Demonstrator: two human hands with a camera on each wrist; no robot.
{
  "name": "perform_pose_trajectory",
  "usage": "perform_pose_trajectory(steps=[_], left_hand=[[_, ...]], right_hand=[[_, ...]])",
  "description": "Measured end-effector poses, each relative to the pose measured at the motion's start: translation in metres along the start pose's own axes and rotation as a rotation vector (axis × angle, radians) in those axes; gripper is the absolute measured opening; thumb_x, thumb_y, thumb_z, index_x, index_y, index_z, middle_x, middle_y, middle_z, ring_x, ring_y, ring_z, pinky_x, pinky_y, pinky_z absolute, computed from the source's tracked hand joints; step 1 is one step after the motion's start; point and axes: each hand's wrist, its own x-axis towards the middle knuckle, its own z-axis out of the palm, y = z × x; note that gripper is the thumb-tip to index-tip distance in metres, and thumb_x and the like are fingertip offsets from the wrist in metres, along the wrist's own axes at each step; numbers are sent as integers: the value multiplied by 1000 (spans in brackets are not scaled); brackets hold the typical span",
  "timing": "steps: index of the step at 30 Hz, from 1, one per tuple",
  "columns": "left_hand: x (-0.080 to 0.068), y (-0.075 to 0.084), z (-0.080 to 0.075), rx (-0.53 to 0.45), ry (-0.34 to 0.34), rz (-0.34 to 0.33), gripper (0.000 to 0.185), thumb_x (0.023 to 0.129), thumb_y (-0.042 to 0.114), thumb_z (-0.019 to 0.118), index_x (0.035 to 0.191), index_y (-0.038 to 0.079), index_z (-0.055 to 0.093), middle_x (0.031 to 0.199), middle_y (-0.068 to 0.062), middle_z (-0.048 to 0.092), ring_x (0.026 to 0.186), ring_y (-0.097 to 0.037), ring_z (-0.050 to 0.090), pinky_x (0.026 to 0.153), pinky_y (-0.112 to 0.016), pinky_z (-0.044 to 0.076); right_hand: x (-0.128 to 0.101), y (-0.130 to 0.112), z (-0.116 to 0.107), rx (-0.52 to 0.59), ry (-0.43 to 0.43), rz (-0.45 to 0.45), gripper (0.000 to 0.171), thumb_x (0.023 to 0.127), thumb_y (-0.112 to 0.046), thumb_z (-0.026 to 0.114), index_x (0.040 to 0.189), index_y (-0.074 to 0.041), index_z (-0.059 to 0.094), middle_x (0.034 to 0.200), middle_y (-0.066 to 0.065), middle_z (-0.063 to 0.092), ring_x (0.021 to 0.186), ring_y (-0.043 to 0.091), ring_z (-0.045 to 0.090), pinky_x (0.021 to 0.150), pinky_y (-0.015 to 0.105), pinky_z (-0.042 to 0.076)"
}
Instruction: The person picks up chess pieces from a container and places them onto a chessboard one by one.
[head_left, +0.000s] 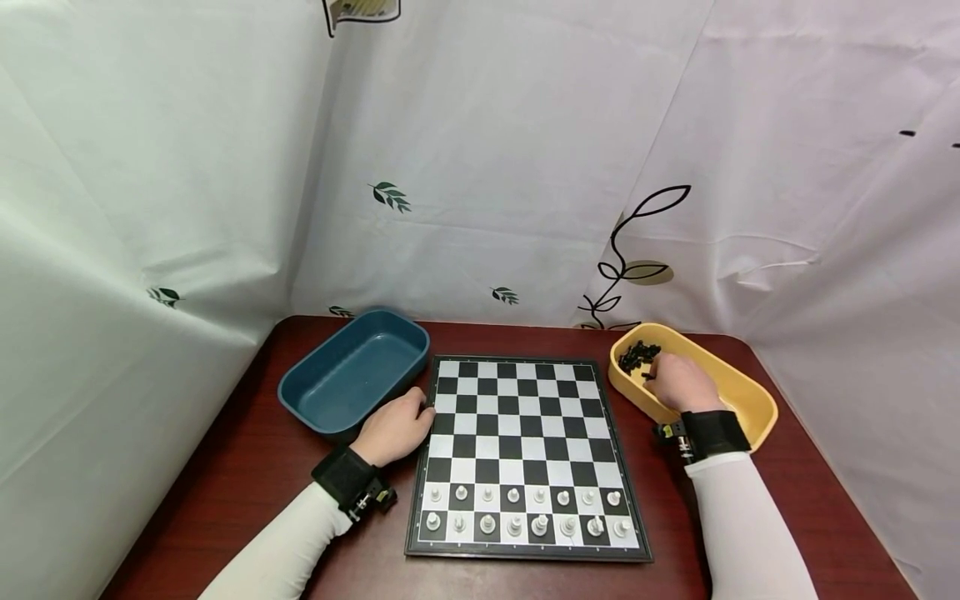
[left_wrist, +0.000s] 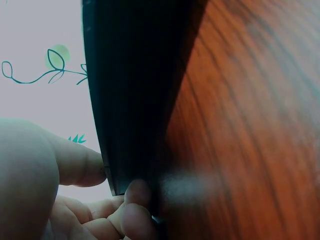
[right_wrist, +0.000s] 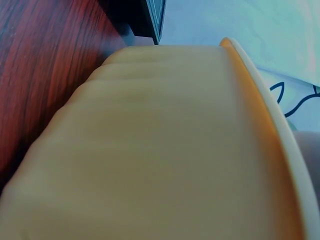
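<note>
A black-and-white chessboard (head_left: 517, 425) lies on the table, with white chess pieces (head_left: 540, 524) standing in two rows along its near side. At the board's left edge is my left hand (head_left: 395, 427). Its thumb (left_wrist: 82, 165) lies against one face of the dark board edge (left_wrist: 135, 100) and its curled fingers are on the other, gripping it. My right hand (head_left: 682, 383) reaches down into a yellow tub (head_left: 742, 400), beside a heap of black chess pieces (head_left: 638, 357). A dark piece shows at its fingertips; whether they pinch it is unclear. The tub's outer wall (right_wrist: 150, 140) hides these fingers in the right wrist view.
A blue tub (head_left: 360, 367) stands left of the board, close to my left hand. The reddish-brown table (head_left: 517, 333) meets a white patterned cloth (head_left: 487, 167) at the back and sides. Wrist cameras are strapped on both black wristbands (head_left: 718, 433).
</note>
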Motion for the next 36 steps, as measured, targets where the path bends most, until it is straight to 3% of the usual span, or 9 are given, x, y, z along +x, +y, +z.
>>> perform_pose_trajectory(steps=[18, 36], left_hand=[[0, -1, 1, -6, -1, -2, 14, 110, 26, 63, 103, 14, 64, 82, -2, 61, 71, -19, 59, 65, -42, 48], [0, -1, 1, -12, 0, 6, 15, 111, 26, 63, 103, 14, 64, 82, -2, 60, 70, -18, 58, 66, -41, 49]], right_hand=[[0, 2, 3, 37, 7, -15, 13, 89, -15, 77, 92, -5, 69, 90, 11, 73, 86, 35, 67, 80, 54, 53], [-1, 0, 0, 65, 41, -28, 7, 86, -10, 70, 79, -9, 67, 79, 6, 67, 75, 28, 63, 69, 43, 49]])
